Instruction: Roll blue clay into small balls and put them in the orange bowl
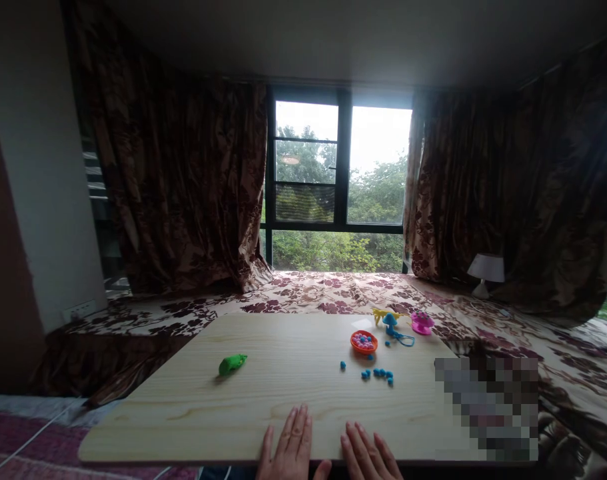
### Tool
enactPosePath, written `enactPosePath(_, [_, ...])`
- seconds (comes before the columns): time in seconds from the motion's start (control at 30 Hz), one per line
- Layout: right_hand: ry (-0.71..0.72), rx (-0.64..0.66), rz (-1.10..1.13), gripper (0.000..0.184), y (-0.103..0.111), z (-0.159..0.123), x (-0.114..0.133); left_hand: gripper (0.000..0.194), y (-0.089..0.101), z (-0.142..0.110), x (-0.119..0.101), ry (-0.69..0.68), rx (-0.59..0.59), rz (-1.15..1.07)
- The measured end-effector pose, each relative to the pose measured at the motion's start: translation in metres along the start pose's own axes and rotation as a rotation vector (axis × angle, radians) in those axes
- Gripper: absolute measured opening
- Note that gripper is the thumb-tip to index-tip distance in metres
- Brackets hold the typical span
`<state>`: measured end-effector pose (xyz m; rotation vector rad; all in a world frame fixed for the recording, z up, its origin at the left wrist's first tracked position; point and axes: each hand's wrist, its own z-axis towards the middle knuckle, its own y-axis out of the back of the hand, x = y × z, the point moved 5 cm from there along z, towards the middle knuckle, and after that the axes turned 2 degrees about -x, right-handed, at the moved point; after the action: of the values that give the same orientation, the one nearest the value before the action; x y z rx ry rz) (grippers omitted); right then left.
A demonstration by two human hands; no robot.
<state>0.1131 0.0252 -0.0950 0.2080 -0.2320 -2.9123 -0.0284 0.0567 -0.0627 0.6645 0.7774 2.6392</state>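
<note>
My left hand [287, 448] lies flat on the near edge of a pale wooden table [193, 400], fingers stretched out and empty. Just to its right, my right hand [369, 455] rests the same way, open and holding nothing. Beyond the hands, several small blue beads [378, 375] are scattered on the wood. Behind them stands a small orange bowl [364, 342] filled with coloured beads. A blue toy with a blue cord [394, 326], a yellow piece [380, 313] and a pink dish [422, 323] sit at the far right edge. A green toy [232, 364] lies alone at the left.
The table stands on a bed covered in floral fabric [303, 293]. A white lamp [486, 272] sits at the back right. Dark patterned curtains [183, 187] flank a window [340, 180] with trees outside. A blurred-out patch [486, 407] covers the table's right corner.
</note>
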Motion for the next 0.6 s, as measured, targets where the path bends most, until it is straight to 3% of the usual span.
enactPosePath(0.07, [0.102,0.064,0.036,0.034,0.001,0.016,0.004,0.048,0.007,0.008,-0.002,-0.077,0.005,-0.008])
enactPosePath(0.17, [0.217,0.234,0.033,0.030,-0.001,0.036,-0.004,0.049,0.005,0.015,0.006,-0.030,0.063,-0.008])
enactPosePath(0.3, [0.245,0.396,-0.056,0.043,0.003,0.031,-0.030,0.053,-0.008,0.002,0.017,0.051,0.107,-0.020])
enactPosePath(0.37, [0.238,0.400,-0.084,0.045,0.009,0.020,-0.036,0.055,-0.011,-0.007,0.019,0.076,0.115,-0.026])
enactPosePath(0.47, [0.285,0.383,-0.087,0.040,0.019,0.012,-0.026,0.056,-0.009,-0.013,0.013,0.072,0.135,-0.051])
enactPosePath(0.6, [0.303,0.311,-0.049,0.032,0.020,0.030,-0.003,0.055,-0.004,0.000,-0.002,0.040,0.243,-0.139])
